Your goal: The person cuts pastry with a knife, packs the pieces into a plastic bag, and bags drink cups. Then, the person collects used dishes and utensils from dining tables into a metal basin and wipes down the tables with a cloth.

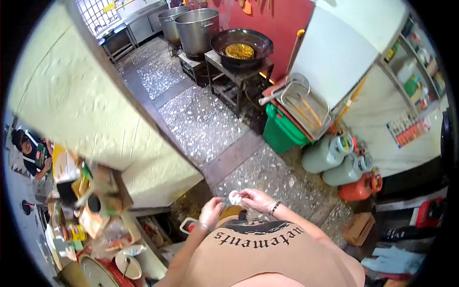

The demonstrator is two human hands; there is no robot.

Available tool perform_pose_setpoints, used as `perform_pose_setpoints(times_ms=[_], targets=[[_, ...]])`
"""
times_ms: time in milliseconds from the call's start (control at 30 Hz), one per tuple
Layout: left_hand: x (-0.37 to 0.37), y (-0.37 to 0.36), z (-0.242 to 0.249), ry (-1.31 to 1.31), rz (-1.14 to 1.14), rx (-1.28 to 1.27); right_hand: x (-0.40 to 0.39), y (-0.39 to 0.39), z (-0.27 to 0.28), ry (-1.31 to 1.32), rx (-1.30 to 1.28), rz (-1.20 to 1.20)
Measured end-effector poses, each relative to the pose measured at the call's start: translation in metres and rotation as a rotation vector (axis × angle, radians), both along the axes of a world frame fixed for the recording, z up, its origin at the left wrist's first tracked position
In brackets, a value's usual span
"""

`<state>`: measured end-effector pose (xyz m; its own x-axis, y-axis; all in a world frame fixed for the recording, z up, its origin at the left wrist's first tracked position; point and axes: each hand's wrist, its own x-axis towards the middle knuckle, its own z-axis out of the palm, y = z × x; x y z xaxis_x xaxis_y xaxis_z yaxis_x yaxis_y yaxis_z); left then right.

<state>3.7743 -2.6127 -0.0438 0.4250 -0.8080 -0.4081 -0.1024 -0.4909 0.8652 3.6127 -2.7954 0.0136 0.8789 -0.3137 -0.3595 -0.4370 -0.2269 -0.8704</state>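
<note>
Both my hands are in front of my body at the lower middle, above the terrazzo floor (201,124). My right hand (258,200) has its fingers bent together around a small white and pinkish item (235,196), too small to name. Close by on the left, my left hand (211,213) has curled fingers; whatever is between them, if anything, cannot be made out. Thin clear gloves seem to cover both hands. A dark bracelet (275,207) circles my right wrist.
Beyond stand a black wok (242,62) on a metal stand and steel pots (196,36). Gas cylinders (322,155) and a green bin (282,131) are at right. A pale wall and cluttered counter (153,246) lie left; a person (36,153) stands far left.
</note>
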Motion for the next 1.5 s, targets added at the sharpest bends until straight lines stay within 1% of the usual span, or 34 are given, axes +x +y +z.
perform_pose_setpoints(times_ms=[67, 100, 133, 167, 200, 233, 300, 333, 367, 400, 433, 467, 533, 567, 600, 667, 700, 733, 767, 800, 833, 867, 933, 967, 1000, 1067, 1133, 1200, 1267, 1333, 1400, 1433, 1467, 1500], targets=[[0.044, -0.088, 0.037, -0.105, -0.084, -0.072, 0.039, -0.056, 0.021, -0.008, 0.094, -0.112], [0.068, -0.137, 0.041, -0.165, -0.168, -0.114, 0.057, -0.09, 0.013, -0.042, 0.021, -0.154], [0.086, -0.187, 0.069, -0.268, -0.265, -0.218, 0.074, -0.12, 0.029, -0.09, 0.032, -0.224], [0.104, -0.24, 0.098, -0.269, -0.383, -0.207, 0.088, -0.151, 0.031, -0.131, 0.015, -0.284], [0.121, -0.287, 0.116, -0.249, -0.442, -0.303, 0.104, -0.183, 0.029, -0.18, -0.003, -0.337], [0.142, -0.333, 0.143, -0.192, -0.574, -0.329, 0.122, -0.214, 0.032, -0.221, -0.003, -0.415], [0.179, -0.416, 0.145, -0.362, -0.738, -0.468, 0.164, -0.27, 0.029, -0.296, 0.013, -0.574], [0.203, -0.45, 0.154, -0.392, -0.845, -0.415, 0.189, -0.298, 0.025, -0.326, 0.022, -0.658], [0.231, -0.475, 0.152, -0.395, -0.828, -0.425, 0.223, -0.324, 0.027, -0.411, -0.007, -0.667], [0.259, -0.499, 0.15, -0.402, -0.812, -0.437, 0.261, -0.351, 0.022, -0.425, -0.007, -0.639], [0.298, -0.516, 0.15, -0.392, -0.773, -0.438, 0.301, -0.379, 0.014, -0.441, 0.017, -0.57], [0.337, -0.533, 0.134, -0.394, -0.687, -0.475, 0.341, -0.407, 0.009, -0.449, 0.043, -0.501], [0.427, -0.542, 0.126, -0.39, -0.507, -0.375, 0.435, -0.452, 0.01, -0.278, 0.022, -0.214], [0.472, -0.535, 0.138, -0.399, -0.439, -0.302, 0.488, -0.463, 0.013, -0.282, 0.055, -0.092], [0.513, -0.525, 0.149, -0.398, -0.368, -0.235, 0.541, -0.468, 0.026, -0.185, 0.096, 0.046], [0.591, -0.497, 0.151, -0.36, -0.189, -0.165, 0.643, -0.47, 0.022, -0.228, 0.06, 0.356], [0.627, -0.482, 0.152, -0.324, -0.088, -0.132, 0.693, -0.468, 0.048, -0.205, -0.049, 0.581], [0.663, -0.466, 0.147, -0.252, 0.021, -0.164, 0.745, -0.468, 0.06, -0.161, -0.058, 0.76], [0.697, -0.446, 0.119, -0.237, 0.196, -0.165, 0.796, -0.472, 0.043, -0.265, -0.039, 0.887], [0.73, -0.432, 0.102, -0.248, 0.336, -0.162, 0.846, -0.475, 0.048, -0.308, -0.119, 0.954], [0.76, -0.427, 0.1, -0.126, 0.47, -0.179, 0.895, -0.479, 0.049, -0.287, -0.155, 0.965], [0.793, -0.422, 0.076, 0.041, 0.63, -0.21, 0.941, -0.48, 0.049, -0.259, -0.179, 0.971], [0.868, -0.433, 0.041, 0.178, 0.75, -0.243, 1.029, -0.496, 0.035, -0.363, -0.183, 0.922], [0.911, -0.453, 0.049, 0.087, 0.644, -0.152, 1.069, -0.506, 0.039, -0.302, -0.158, 0.872], [0.958, -0.474, 0.044, 0.01, 0.527, -0.182, 1.11, -0.521, 0.045, -0.268, -0.149, 0.838], [1.05, -0.536, 0.094, -0.207, 0.276, -0.086, 1.182, -0.556, 0.06, -0.208, -0.129, 0.79], [1.14, -0.597, 0.127, -0.335, 0.054, -0.153, 1.251, -0.597, 0.062, -0.207, -0.088, 0.628], [1.22, -0.649, 0.127, -0.437, -0.079, -0.275, 1.311, -0.64, 0.061, -0.247, -0.081, 0.503], [1.298, -0.696, 0.123, -0.416, -0.155, -0.322, 1.375, -0.684, 0.037, -0.288, -0.146, 0.404], [1.374, -0.73, 0.111, -0.422, -0.165, -0.289, 1.445, -0.718, 0.01, -0.231, 0.149, 0.298], [1.453, -0.76, 0.109, -0.435, -0.159, -0.256, 1.527, -0.748, -0.001, -0.191, 0.22, 0.341], [1.497, -0.769, 0.113, -0.377, -0.147, -0.246, 1.575, -0.754, 0.002, -0.137, 0.505, 0.312], [1.543, -0.776, 0.118, -0.312, -0.137, -0.23, 1.63, -0.769, 0.009, -0.187, 0.193, 0.493], [1.584, -0.779, 0.119, -0.306, -0.081, -0.188, 1.682, -0.778, 0.019, -0.178, 0.084, 0.594]])
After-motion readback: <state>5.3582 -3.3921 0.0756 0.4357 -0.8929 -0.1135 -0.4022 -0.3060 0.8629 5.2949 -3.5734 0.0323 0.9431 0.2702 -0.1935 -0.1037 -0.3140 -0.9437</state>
